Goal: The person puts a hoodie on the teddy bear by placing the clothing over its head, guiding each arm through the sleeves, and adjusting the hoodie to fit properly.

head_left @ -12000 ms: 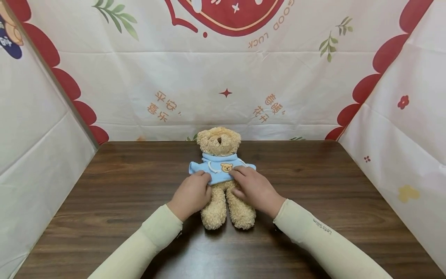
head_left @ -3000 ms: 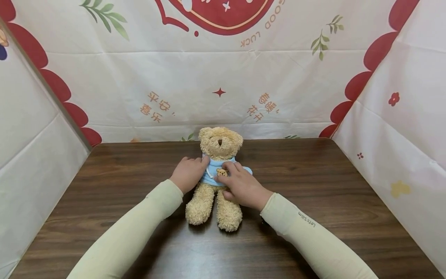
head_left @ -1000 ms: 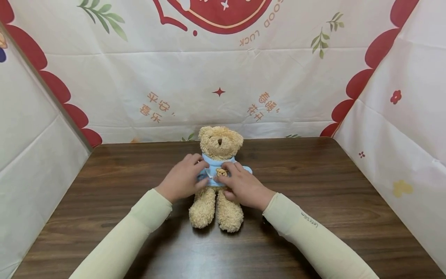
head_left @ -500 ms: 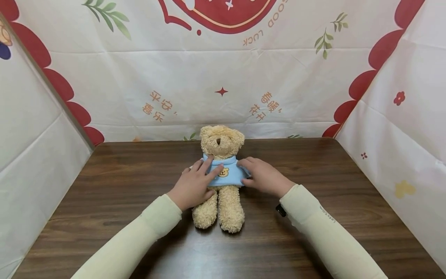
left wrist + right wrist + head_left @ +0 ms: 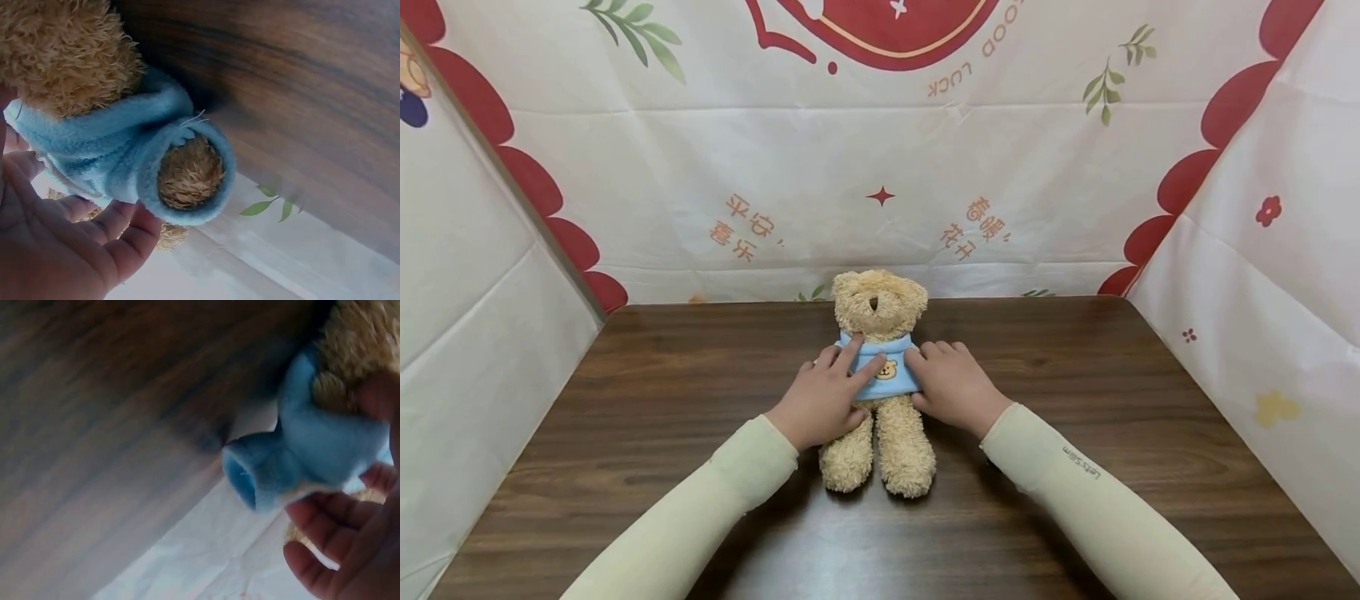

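A tan teddy bear lies on its back, head toward the far edge, wearing a light blue hoodie with a bear-face patch. My left hand rests over one side of the hoodie, fingers spread across its chest. In the left wrist view a furry paw fills that side's sleeve opening. My right hand holds the hoodie's other side, thumb by the hem. There the sleeve gapes with no paw showing in it, and a tan furry bit shows at the hem beside my thumb.
The dark wood table extends around the bear. A white printed cloth hangs behind its far edge, with further white cloth walls along both sides.
My right hand moved from the chest patch out to the hoodie's side. The left hand lifted off its sleeve side, then spread over the chest. Earlier, both hands were lower, at the hem.
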Demonstrator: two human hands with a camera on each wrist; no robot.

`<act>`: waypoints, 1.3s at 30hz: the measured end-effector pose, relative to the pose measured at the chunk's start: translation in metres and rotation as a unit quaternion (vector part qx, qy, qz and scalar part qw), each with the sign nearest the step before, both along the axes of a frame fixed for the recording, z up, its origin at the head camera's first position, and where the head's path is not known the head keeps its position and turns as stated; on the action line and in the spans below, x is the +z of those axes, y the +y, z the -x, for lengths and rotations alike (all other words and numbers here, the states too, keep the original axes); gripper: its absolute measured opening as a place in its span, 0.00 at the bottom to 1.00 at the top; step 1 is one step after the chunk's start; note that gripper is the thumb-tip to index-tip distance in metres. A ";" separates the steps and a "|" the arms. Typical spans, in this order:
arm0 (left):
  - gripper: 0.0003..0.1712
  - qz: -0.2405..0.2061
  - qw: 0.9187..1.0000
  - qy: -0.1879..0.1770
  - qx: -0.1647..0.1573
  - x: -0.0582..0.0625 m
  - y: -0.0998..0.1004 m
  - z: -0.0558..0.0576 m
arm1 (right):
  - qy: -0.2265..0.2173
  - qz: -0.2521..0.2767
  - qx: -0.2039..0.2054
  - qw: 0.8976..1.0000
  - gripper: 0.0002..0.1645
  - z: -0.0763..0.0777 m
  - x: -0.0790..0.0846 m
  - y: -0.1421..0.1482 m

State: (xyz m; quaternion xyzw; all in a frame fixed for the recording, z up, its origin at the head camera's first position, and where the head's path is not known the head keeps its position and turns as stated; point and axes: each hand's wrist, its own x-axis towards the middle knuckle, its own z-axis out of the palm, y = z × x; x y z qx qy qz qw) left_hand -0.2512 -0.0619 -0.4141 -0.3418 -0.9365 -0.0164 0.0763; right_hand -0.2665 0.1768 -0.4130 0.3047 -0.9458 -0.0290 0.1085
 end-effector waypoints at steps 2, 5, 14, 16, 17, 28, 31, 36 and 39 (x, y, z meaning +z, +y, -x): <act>0.46 0.005 1.000 0.006 0.000 0.001 0.002 -0.001 | 0.030 -0.020 0.003 0.999 0.18 0.000 -0.002 -0.002; 0.46 0.013 1.000 0.010 0.002 0.003 0.004 -0.001 | 0.067 -0.037 0.009 0.997 0.16 0.003 -0.006 -0.003; 0.47 0.012 1.000 -0.002 0.004 0.005 0.003 -0.001 | 0.067 -0.054 -0.036 0.996 0.21 0.008 -0.006 -0.008; 0.47 0.013 1.000 -0.006 0.007 0.006 0.001 -0.001 | 0.061 -0.046 -0.038 0.996 0.25 0.007 -0.006 -0.009; 0.47 0.014 1.000 -0.006 0.009 0.006 0.001 0.000 | 0.058 -0.038 -0.036 0.997 0.24 0.007 -0.006 -0.010; 0.45 0.002 1.000 -0.018 0.006 0.006 0.003 -0.001 | 0.003 0.013 -0.013 1.000 0.16 0.028 -0.015 -0.010; 0.45 0.006 1.000 -0.022 0.010 0.006 0.003 -0.001 | 0.008 -0.013 -0.007 1.000 0.18 0.030 -0.012 -0.008; 0.46 -0.002 1.000 -0.027 0.011 0.007 0.003 -0.002 | 0.030 -0.047 0.003 0.998 0.18 0.030 -0.005 -0.008; 0.46 -0.006 0.999 -0.033 0.010 0.006 0.003 -0.003 | 0.003 -0.047 -0.006 0.999 0.17 0.028 0.000 -0.008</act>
